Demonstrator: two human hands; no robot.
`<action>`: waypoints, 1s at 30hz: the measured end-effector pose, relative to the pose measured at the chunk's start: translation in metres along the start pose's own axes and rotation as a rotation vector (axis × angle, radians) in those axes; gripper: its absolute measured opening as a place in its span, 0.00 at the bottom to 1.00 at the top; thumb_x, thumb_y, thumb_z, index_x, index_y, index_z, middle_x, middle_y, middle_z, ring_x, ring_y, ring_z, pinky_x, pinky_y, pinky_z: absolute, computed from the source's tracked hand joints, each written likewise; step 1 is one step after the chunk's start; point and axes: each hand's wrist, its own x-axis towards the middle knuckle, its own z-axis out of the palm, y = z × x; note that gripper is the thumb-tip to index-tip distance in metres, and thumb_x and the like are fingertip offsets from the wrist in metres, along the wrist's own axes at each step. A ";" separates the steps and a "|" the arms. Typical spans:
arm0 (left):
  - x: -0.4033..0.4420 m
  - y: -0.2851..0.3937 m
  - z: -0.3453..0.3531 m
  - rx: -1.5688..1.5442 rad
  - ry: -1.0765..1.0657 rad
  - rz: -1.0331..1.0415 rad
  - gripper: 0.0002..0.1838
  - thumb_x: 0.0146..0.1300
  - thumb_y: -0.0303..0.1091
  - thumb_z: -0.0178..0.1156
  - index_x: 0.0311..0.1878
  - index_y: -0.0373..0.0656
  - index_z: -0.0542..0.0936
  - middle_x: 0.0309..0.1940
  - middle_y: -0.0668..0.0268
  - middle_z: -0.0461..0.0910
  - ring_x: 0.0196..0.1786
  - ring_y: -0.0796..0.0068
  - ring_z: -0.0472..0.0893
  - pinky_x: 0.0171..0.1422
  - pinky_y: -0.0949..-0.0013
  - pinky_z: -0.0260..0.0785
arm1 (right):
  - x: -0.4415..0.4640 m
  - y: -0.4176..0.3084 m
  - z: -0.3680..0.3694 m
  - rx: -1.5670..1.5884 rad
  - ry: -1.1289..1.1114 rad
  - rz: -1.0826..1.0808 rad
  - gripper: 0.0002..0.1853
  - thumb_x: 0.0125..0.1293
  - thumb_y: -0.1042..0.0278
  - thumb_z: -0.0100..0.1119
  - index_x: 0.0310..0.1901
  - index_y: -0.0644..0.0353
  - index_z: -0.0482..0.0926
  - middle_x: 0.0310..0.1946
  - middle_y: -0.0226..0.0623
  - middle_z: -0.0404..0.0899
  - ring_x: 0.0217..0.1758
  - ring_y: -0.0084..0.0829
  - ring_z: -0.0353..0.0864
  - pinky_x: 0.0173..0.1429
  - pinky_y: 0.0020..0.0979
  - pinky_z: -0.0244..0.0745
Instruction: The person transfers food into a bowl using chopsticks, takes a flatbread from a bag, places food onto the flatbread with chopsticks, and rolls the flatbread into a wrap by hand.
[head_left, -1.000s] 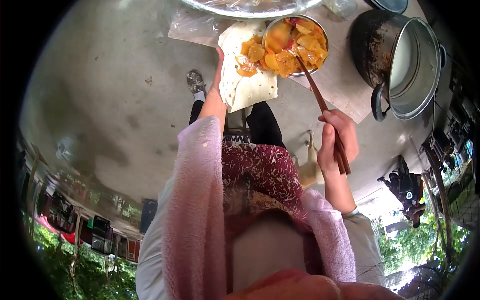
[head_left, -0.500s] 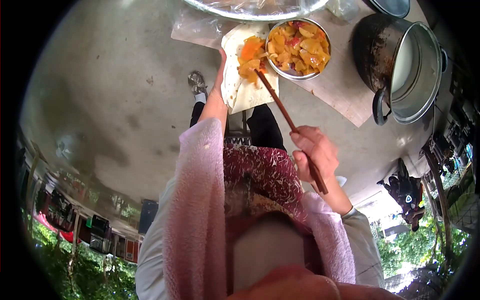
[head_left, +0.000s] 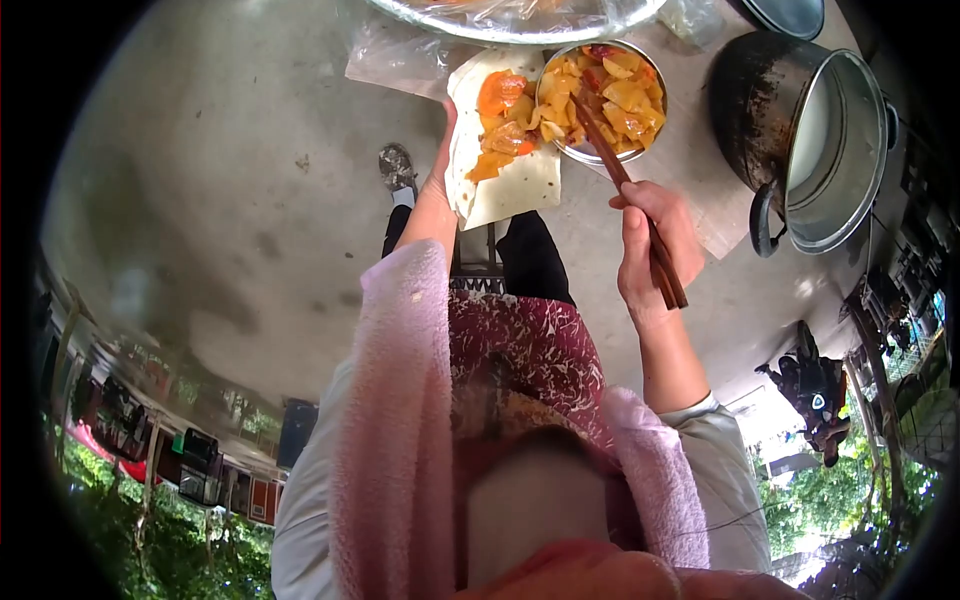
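Note:
My left hand [head_left: 441,165] is closed on the left edge of a pale flatbread [head_left: 520,195], its fingers hidden beneath it. Orange and yellow vegetable slices [head_left: 503,125] lie along the middle of the bread. Touching or nearly touching the bread's right side is a round metal bowl [head_left: 640,153] of the same cooked slices [head_left: 625,95]. In my right hand [head_left: 664,235] is a pair of brown wooden chopsticks [head_left: 625,175], held closed around their upper part. Their tips reach into the food in the bowl.
A dark, soot-stained pot [head_left: 745,115] with a whitish inside stands to the right on the board [head_left: 722,225]. Beyond the bread is a large plastic-covered metal tray [head_left: 520,38]. A clear plastic bag [head_left: 690,20] lies behind the bowl, and a dark lid [head_left: 790,15] is at top right.
My right hand has moved up and to the right, taking the chopstick tips from the bread into the bowl. The slices on the bread now spread further down. My left hand has barely moved.

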 end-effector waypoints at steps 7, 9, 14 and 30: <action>0.001 0.000 -0.006 -0.034 0.007 -0.013 0.52 0.56 0.75 0.49 0.74 0.44 0.56 0.70 0.56 0.62 0.69 0.57 0.67 0.70 0.55 0.65 | -0.010 -0.016 -0.011 0.047 -0.090 -0.171 0.08 0.63 0.73 0.63 0.38 0.71 0.79 0.33 0.50 0.80 0.31 0.42 0.81 0.35 0.32 0.77; -0.004 0.001 0.000 -0.038 0.040 -0.033 0.52 0.56 0.75 0.49 0.74 0.44 0.55 0.70 0.56 0.62 0.69 0.57 0.67 0.71 0.55 0.63 | -0.019 -0.027 -0.013 0.127 -0.115 -0.150 0.12 0.69 0.68 0.56 0.39 0.72 0.78 0.33 0.51 0.80 0.33 0.41 0.82 0.37 0.32 0.77; -0.003 0.003 0.001 0.017 0.037 0.004 0.52 0.57 0.75 0.48 0.74 0.44 0.55 0.70 0.55 0.62 0.69 0.57 0.67 0.71 0.55 0.64 | -0.015 -0.025 -0.023 0.067 -0.030 -0.129 0.15 0.72 0.65 0.51 0.41 0.72 0.77 0.36 0.52 0.79 0.35 0.40 0.83 0.40 0.32 0.77; -0.001 0.004 0.000 0.024 -0.007 -0.003 0.51 0.58 0.74 0.47 0.73 0.43 0.56 0.69 0.53 0.64 0.68 0.55 0.69 0.68 0.55 0.67 | 0.004 -0.005 -0.007 0.025 -0.032 -0.031 0.08 0.66 0.69 0.61 0.38 0.66 0.81 0.32 0.44 0.81 0.30 0.35 0.81 0.35 0.28 0.75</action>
